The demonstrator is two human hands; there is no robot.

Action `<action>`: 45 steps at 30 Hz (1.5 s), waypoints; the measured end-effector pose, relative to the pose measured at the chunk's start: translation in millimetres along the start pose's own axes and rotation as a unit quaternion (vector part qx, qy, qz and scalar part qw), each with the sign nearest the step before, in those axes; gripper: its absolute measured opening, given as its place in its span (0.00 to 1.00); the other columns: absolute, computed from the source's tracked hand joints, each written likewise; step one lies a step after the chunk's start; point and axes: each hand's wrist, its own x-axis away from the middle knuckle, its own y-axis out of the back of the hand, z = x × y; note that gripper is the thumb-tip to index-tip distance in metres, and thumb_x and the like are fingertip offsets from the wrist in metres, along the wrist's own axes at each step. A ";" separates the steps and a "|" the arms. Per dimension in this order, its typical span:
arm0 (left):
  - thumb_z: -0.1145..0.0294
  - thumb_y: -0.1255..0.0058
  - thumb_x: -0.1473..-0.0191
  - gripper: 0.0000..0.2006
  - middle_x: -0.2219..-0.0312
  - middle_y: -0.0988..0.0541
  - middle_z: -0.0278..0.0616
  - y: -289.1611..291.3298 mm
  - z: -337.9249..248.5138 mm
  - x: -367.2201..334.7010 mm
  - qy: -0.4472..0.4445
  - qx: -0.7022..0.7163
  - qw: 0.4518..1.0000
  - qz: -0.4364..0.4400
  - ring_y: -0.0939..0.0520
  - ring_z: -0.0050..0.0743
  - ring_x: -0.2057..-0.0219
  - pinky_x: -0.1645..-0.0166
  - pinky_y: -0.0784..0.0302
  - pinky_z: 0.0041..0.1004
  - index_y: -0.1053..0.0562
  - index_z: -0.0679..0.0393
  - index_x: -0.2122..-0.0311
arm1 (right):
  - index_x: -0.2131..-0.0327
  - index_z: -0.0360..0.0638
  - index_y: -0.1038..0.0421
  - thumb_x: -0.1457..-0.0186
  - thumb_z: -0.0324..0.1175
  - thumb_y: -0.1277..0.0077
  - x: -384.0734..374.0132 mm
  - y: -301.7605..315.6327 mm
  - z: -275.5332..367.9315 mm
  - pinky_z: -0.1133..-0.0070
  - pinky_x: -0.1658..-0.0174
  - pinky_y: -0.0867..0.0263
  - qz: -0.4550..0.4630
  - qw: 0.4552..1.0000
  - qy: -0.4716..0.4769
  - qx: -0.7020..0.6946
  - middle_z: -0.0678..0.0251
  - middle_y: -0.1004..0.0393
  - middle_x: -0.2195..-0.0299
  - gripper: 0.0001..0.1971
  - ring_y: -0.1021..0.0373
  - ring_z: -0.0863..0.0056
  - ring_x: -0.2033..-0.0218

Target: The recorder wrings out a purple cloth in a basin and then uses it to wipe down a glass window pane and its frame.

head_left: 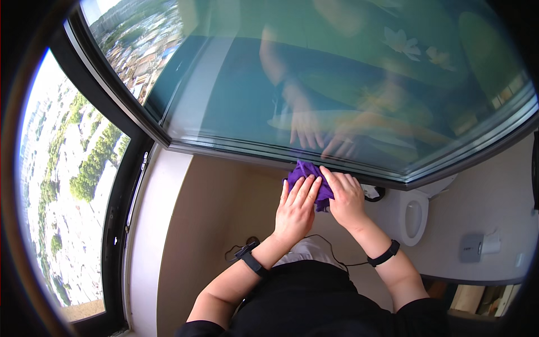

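A crumpled purple cloth (306, 169) lies against the dark bottom frame (247, 161) of a swung-in window pane. My left hand (295, 210) presses on the cloth, its fingers close together over the folds. Beside it, my right hand (346, 203) grips the cloth's right side, with the index finger reaching to the frame. The large glass pane (236, 90) rises in front of me and mirrors my hands and arms. My palms and the underside of the cloth are hidden.
On the left, a dark window frame (115, 224) borders a bright outdoor view beside a pale sill (147, 247). A white toilet (412, 219) stands below right. A grey box (470, 247) is on the right wall. A thin cable (337, 260) runs between my wrist straps.
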 end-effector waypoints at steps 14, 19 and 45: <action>0.75 0.43 0.58 0.41 0.37 0.39 0.56 -3.3 16.2 5.8 0.066 -0.015 0.997 -0.041 0.45 0.60 0.33 0.31 0.54 0.56 0.43 0.69 0.36 | 0.45 0.46 0.30 0.48 0.32 0.50 -20.8 -34.2 14.1 0.72 0.54 0.37 -0.086 0.986 0.110 0.093 0.68 0.31 0.55 0.24 0.34 0.70 0.57; 0.75 0.43 0.58 0.41 0.37 0.39 0.55 -0.5 16.7 9.5 0.074 -0.023 0.997 -0.030 0.46 0.60 0.32 0.31 0.55 0.56 0.43 0.68 0.36 | 0.45 0.46 0.30 0.47 0.33 0.51 -26.5 -36.6 22.3 0.72 0.56 0.37 -0.067 0.985 0.107 0.119 0.67 0.31 0.56 0.24 0.34 0.70 0.58; 0.68 0.42 0.54 0.40 0.35 0.41 0.53 -3.6 19.2 10.2 0.107 -0.003 0.994 -0.028 0.47 0.60 0.32 0.31 0.53 0.55 0.43 0.66 0.35 | 0.44 0.48 0.31 0.47 0.31 0.51 -32.6 -36.2 36.0 0.71 0.58 0.38 -0.006 0.985 0.067 0.160 0.69 0.31 0.64 0.24 0.35 0.68 0.61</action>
